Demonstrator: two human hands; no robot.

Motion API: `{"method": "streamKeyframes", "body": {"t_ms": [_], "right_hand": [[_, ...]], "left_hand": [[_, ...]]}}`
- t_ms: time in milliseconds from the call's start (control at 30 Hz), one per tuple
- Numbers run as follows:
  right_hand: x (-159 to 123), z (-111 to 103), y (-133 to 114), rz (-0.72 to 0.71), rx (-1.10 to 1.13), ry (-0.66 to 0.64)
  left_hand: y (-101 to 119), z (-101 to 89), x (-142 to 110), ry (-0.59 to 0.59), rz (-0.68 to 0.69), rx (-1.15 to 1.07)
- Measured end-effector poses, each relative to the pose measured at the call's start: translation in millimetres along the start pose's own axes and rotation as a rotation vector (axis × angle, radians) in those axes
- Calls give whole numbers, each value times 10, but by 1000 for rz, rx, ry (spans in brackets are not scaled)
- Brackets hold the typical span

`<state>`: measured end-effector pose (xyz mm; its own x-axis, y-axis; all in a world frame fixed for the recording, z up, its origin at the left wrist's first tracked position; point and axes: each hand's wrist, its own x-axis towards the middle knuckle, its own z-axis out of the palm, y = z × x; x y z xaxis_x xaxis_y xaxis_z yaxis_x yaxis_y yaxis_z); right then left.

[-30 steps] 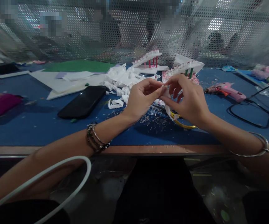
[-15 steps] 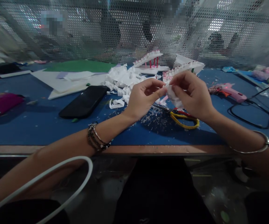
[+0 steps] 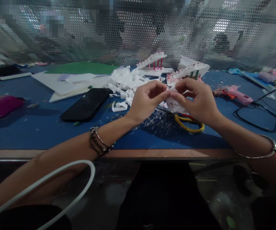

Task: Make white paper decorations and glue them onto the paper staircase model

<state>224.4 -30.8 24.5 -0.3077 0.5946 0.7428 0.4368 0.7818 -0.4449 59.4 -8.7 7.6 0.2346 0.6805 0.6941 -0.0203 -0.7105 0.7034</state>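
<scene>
Head view: two bare hands, left hand [image 3: 144, 101] and right hand [image 3: 201, 101], fingertips together, both pinching one thin white crumpled paper-like piece [image 3: 175, 104]. Piece is between the hands, above the table, over one pair of yellow-handled metal scissors [image 3: 177, 117]. Exact finger contact partly hidden.

Counts: one heap of white curled paper-like strips [image 3: 125, 79]; two white stepped models, one on red and pink posts [image 3: 153, 60], one on green posts [image 3: 191, 71]; one pink plastic glue gun [image 3: 240, 95] with black cable [image 3: 270, 130]; one flat black phone [image 3: 86, 104]; one flat green sheet [image 3: 82, 67]; one magenta pouch [image 3: 7, 107], white label.

Surface: blue tabletop [image 3: 56, 135], brown front edge [image 3: 164, 153], tiny pale shavings near scissors, too many to count. Room: dim, grey perforated metal screen [image 3: 138, 40] behind, blurred shapes beyond.
</scene>
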Motion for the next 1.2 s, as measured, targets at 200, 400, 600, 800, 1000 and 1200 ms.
{"method": "streamKeyframes", "body": {"t_ms": [200, 400, 600, 800, 1000, 1200], "right_hand": [[3, 14, 28, 61, 69, 24], [-10, 15, 0, -55, -72, 77], [-11, -35, 40, -252, -408, 26], [8, -116, 24, -363, -442, -138], [32, -168, 40, -363, -499, -169], [21, -188, 86, -394, -476, -174]], "left_hand": [[-7, 18, -5, -25, -25, -38], [9, 20, -3, -35, -98, -62], [-12, 32, -15, -18, -156, -61], [-43, 10, -17, -40, -233, -98], [-50, -1, -20, -81, -227, -50], [-66, 8, -29, -135, -194, -25]]}}
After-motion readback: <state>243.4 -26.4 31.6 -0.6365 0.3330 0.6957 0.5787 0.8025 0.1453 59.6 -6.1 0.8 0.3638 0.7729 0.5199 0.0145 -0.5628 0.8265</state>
